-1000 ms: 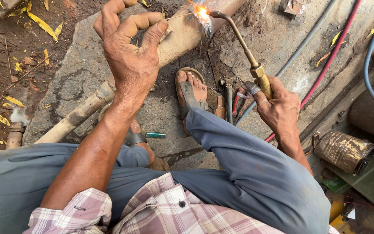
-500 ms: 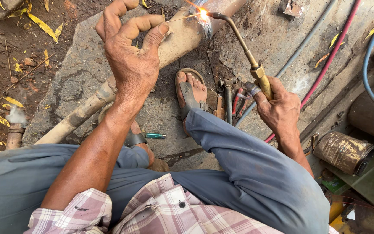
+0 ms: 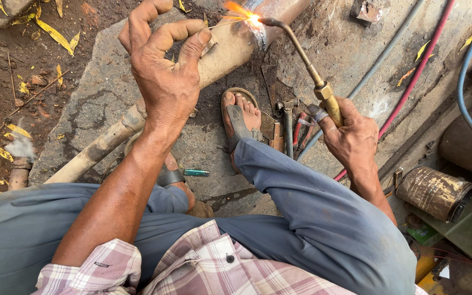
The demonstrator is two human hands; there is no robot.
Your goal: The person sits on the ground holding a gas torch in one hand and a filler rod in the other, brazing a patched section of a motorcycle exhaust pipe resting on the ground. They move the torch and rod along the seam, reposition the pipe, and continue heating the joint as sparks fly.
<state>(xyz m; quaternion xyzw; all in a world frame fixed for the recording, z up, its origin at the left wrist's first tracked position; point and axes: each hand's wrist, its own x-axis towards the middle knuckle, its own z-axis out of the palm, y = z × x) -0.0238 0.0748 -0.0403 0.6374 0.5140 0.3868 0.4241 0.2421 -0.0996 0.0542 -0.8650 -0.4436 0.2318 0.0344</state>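
Over a grey stone slab (image 3: 83,109) on the ground, the left hand (image 3: 165,71) is held up above a long pipe (image 3: 225,52). The forearm is stretched forward from a checked sleeve. The fingers (image 3: 184,30) are curled in, and a thin rod (image 3: 222,23) is pinched between the thumb and the fingertips. The rod is pointed to the right, and its tip is seen at the flame (image 3: 244,13).

To the right, the right hand (image 3: 350,134) is wrapped around the brass handle of a torch (image 3: 301,60). The fingers are pressed closed around it. The bent neck of the torch is aimed up and left, and its tip is held at the pipe, where the flame burns bright orange. The pipe is laid slanted across the slab, from lower left to upper right.

A foot in a sandal (image 3: 239,120) is set on the slab just below the pipe. Beside it some tools (image 3: 290,125) are laid, with red handles on one. A small green lighter (image 3: 196,172) is seen near the left knee.

At the right, a rusty round can (image 3: 435,194) is laid on its side. Any label on it cannot be made out. A red hose (image 3: 422,65) and a blue hose (image 3: 465,87) are stretched across the ground. Yellow leaves (image 3: 55,35) are scattered at the left.
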